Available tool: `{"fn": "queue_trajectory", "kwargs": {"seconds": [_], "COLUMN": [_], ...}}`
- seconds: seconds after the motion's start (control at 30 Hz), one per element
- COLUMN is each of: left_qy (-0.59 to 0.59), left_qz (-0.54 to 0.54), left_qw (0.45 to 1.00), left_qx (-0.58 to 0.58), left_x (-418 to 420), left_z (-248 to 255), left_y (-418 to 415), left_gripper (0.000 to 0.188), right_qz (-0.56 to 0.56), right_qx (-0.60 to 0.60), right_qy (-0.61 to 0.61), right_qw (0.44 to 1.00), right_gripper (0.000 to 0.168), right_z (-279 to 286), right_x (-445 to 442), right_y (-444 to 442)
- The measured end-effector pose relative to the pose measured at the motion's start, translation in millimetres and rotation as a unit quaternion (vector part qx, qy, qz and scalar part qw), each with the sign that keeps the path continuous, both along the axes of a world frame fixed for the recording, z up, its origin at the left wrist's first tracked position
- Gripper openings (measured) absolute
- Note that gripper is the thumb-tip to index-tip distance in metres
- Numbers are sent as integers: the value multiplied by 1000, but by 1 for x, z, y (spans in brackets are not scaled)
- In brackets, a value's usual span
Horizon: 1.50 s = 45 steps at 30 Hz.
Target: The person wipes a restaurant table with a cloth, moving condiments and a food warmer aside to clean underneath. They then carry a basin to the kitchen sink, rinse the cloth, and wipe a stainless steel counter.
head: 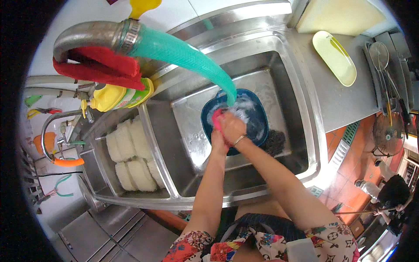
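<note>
Both hands are pressed together around a wet pink cloth (216, 118) over a dark blue plastic basin (265, 114) in the steel sink. My right hand (233, 127), with a bangle at the wrist, covers much of the cloth. Partly hidden beneath it, my left hand (218, 139) grips the cloth from the near side. The end of a green braided hose (190, 62) hangs just above the hands. Foamy or churning water (250, 106) fills the basin. On the sink floor to its right lies a dark mesh-like clump (276, 142).
Several white blocks (132, 144) of fibrous look fill the left sink compartment. A yellow detergent bottle (111, 97) stands behind it, near a red cloth (101, 67) on the bent pipe. A pale green oblong plate (334, 59) rests on the right counter. Another person (389, 190) is at far right.
</note>
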<state>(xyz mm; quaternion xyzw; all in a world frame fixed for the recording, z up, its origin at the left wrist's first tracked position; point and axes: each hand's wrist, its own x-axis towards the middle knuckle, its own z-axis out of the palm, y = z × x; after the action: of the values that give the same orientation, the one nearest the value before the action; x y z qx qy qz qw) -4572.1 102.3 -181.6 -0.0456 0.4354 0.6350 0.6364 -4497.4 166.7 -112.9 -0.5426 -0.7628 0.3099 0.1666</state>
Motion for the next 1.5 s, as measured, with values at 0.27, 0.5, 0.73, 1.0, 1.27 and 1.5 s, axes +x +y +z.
{"fn": "queue_trajectory", "kwargs": {"seconds": [0.27, 0.5, 0.73, 1.0, 1.27, 1.5], "left_qy": [238, -133, 63, 88, -141, 198], "left_qz": [-34, -67, -24, -36, -75, -86], "left_qw": [954, 967, 992, 981, 947, 969], "left_qx": [-177, 205, -111, -171, 280, -124], "left_x": [25, -35, 14, 16, -21, 13], "left_z": [80, -11, 70, 75, -16, 67], "left_y": [4, -19, 24, 15, -14, 13], "left_gripper": [58, 56, 44, 53, 46, 49], "right_qz": [-76, 89, 13, -40, 82, 13], "right_qx": [-91, -170, -89, -138, -59, 36], "right_qy": [-30, 147, -115, 18, 97, -165], "right_qw": [992, 970, 989, 989, 990, 985], "right_gripper": [34, 25, 17, 39, 23, 21], "right_z": [-55, 44, -20, -67, 48, -49], "right_x": [44, -21, 13, 31, -20, 31], "right_y": [5, -33, 26, 3, -33, 27]}}
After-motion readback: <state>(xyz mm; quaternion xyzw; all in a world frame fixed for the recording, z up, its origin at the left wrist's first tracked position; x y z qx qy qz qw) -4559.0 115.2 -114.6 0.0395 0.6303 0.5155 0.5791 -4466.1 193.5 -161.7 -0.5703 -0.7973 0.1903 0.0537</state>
